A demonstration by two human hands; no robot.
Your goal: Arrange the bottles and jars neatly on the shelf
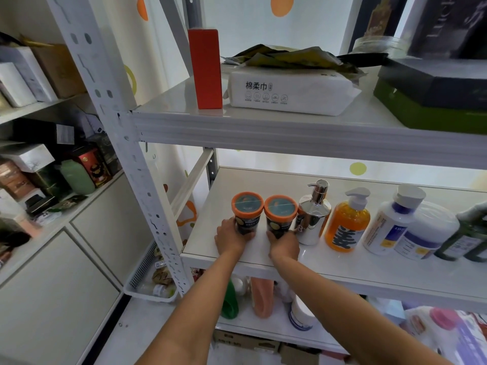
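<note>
Both arms are reaching in from six o'clock toward the middle shelf (342, 263), which is running across the lower half of the view. The left hand (228, 237) is curling its fingers round the lower part of the left jar (247, 216), and the right hand (284, 245) is gripping the base of the right jar (279, 217) in the same way. Both jars are dark with orange-rimmed lids and are standing upright near the shelf's front left corner, side by side; whether their lids are touching is not clear. At three o'clock from the right jar a row is continuing along the shelf: a chrome pump bottle (314, 219) is standing just beside it, then an orange pump bottle (345, 225), a white bottle (388, 222) with a purple band, a white tub (428, 233) and a dark green bottle (465, 239) at the frame's edge. On the upper shelf (263, 125), at twelve o'clock from the jars, a red box (205, 69) is standing upright beside a tissue pack (290, 92) that is lying flat.
</note>
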